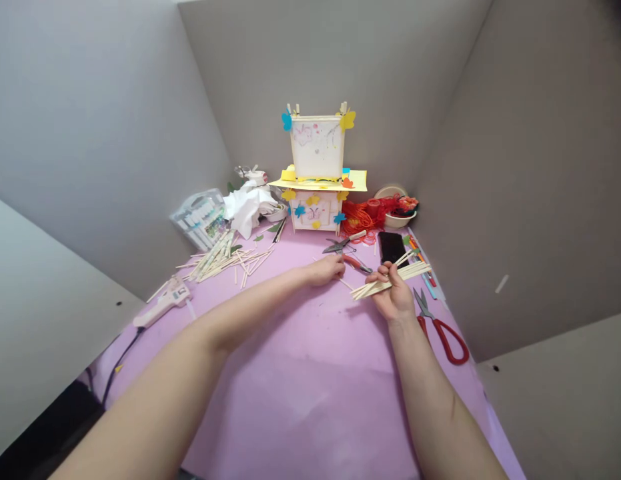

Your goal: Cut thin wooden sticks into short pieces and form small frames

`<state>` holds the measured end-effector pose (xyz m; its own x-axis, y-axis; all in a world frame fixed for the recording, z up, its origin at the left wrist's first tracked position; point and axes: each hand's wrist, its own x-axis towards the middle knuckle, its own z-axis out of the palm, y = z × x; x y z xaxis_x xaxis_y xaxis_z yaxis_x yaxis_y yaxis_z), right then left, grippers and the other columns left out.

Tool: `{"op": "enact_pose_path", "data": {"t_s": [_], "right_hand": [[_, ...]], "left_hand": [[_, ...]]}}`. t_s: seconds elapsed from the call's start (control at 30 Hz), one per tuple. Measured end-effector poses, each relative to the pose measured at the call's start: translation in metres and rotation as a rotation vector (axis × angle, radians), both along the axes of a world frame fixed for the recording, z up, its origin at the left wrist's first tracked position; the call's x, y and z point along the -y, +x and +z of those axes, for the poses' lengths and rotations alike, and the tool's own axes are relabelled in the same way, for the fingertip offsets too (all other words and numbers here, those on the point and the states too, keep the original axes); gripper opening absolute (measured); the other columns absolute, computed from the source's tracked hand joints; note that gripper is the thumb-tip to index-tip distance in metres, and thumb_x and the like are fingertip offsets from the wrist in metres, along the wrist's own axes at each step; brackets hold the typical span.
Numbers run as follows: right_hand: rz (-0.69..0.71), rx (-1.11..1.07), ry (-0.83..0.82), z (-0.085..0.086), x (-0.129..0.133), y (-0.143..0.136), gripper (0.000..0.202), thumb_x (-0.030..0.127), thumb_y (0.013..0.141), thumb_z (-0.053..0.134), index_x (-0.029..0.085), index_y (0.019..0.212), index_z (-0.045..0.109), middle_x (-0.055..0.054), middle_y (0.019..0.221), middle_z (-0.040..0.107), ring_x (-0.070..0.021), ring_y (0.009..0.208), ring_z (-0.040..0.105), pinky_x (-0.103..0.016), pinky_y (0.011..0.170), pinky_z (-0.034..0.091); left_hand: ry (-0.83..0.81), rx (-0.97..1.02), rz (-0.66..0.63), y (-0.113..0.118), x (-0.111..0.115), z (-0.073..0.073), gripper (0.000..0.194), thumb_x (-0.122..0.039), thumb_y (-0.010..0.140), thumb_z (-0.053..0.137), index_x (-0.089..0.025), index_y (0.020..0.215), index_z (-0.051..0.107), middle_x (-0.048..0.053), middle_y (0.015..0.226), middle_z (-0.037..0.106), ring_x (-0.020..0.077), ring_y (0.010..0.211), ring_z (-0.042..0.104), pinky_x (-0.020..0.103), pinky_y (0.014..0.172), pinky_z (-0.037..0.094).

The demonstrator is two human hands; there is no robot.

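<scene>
A bundle of thin wooden sticks (415, 269) lies across the palm of my right hand (396, 293), with the fingers curled round it. To its left, my left hand (327, 270) is low at the table, its fingers together on a single wooden stick (345, 284); the fingertips are partly hidden. Just beyond the left hand are pliers with red handles (357, 264) and a dark-bladed cutting tool (335, 247). A black phone (391, 247) lies behind my right hand. Red-handled scissors (447, 340) rest beside my right wrist.
A white two-tier paper structure (317, 150) with paper butterflies stands at the back. Loose sticks (250, 263), a marker pack (203, 220), white tissue (250, 205) and a glue gun (166, 300) are on the left. Red cord (360, 219) and a bowl (401, 219) sit back right. Grey panels enclose the table.
</scene>
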<state>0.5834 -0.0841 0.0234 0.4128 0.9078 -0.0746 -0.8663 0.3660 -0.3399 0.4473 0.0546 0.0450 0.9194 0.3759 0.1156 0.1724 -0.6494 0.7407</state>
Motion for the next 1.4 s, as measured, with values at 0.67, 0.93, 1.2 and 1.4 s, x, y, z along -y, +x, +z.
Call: {"op": "enact_pose_path", "data": {"t_s": [0.67, 0.93, 1.2, 1.4], "right_hand": [[0.077, 0.088, -0.077, -0.007, -0.001, -0.021, 0.011, 0.023, 0.089, 0.058, 0.017, 0.080, 0.058, 0.006, 0.066, 0.053, -0.0024, 0.048, 0.047, -0.021, 0.059, 0.051], [0.112, 0.204, -0.145, -0.006, -0.001, -0.027, 0.012, 0.026, 0.086, 0.061, 0.017, 0.079, 0.058, 0.006, 0.065, 0.052, -0.0032, 0.048, 0.048, -0.023, 0.060, 0.052], [0.171, 0.318, -0.162, -0.009, 0.000, -0.034, 0.012, 0.027, 0.084, 0.063, 0.017, 0.079, 0.060, 0.003, 0.067, 0.055, -0.0057, 0.053, 0.052, -0.021, 0.057, 0.052], [0.144, 0.456, -0.153, -0.004, 0.003, -0.043, 0.015, 0.030, 0.079, 0.068, 0.017, 0.080, 0.061, 0.002, 0.068, 0.058, -0.0078, 0.055, 0.054, -0.026, 0.061, 0.053]], "left_hand": [[-1.412, 0.787, 0.599, -0.161, 0.035, 0.003, 0.028, 0.005, 0.079, 0.052, -0.013, 0.100, 0.060, 0.003, 0.084, 0.063, 0.0089, 0.074, 0.064, 0.024, 0.078, 0.055], [-1.393, 0.879, 0.553, -0.169, 0.039, 0.005, 0.028, 0.006, 0.079, 0.051, -0.015, 0.096, 0.059, 0.001, 0.080, 0.062, 0.0073, 0.074, 0.063, 0.026, 0.087, 0.052], [-1.342, 0.858, 0.502, -0.173, 0.040, 0.000, 0.029, 0.002, 0.076, 0.058, -0.017, 0.098, 0.057, -0.002, 0.072, 0.057, 0.0067, 0.069, 0.060, 0.027, 0.084, 0.052], [-1.154, 0.916, 0.511, -0.170, 0.044, -0.001, 0.032, -0.005, 0.072, 0.067, -0.019, 0.099, 0.058, -0.003, 0.079, 0.055, 0.0061, 0.072, 0.056, 0.025, 0.079, 0.050]]}}
